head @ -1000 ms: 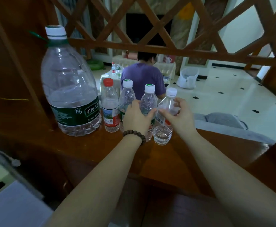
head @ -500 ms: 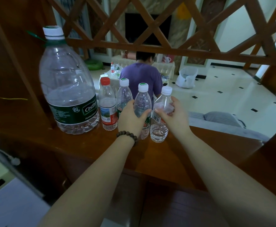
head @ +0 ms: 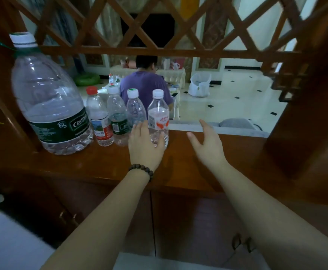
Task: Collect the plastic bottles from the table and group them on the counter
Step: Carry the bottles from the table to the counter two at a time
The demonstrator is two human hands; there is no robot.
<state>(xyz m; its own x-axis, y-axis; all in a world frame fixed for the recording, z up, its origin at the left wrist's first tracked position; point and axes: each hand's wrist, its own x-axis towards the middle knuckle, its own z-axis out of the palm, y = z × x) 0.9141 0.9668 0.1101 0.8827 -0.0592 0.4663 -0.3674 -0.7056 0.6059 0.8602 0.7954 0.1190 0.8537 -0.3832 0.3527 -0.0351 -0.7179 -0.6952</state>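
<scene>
A row of plastic bottles stands upright on the wooden counter (head: 237, 152). From the left: a big 6 L jug (head: 50, 106), a red-capped bottle (head: 99, 117), a green-labelled bottle (head: 117, 115), a white-and-green-capped bottle (head: 135, 108) and a white-capped bottle with a red and white label (head: 159, 114). My left hand (head: 144, 145), with a bead bracelet on the wrist, rests in front of the two rightmost bottles; its thumb touches the white-capped one and its fingers are loose. My right hand (head: 207, 145) hovers open to the right of the row, apart from every bottle.
A wooden lattice (head: 159, 32) spans above the counter and a thick wooden post (head: 299, 114) stands at the right. Cabinet doors (head: 188, 221) lie below the counter. Beyond, a person in a purple shirt (head: 145, 84) sits at a table on a tiled floor.
Both hands have let go of the two rightmost bottles. The right hand has drawn away to the right and opened. The left hand has slid down to the bottles' bases.
</scene>
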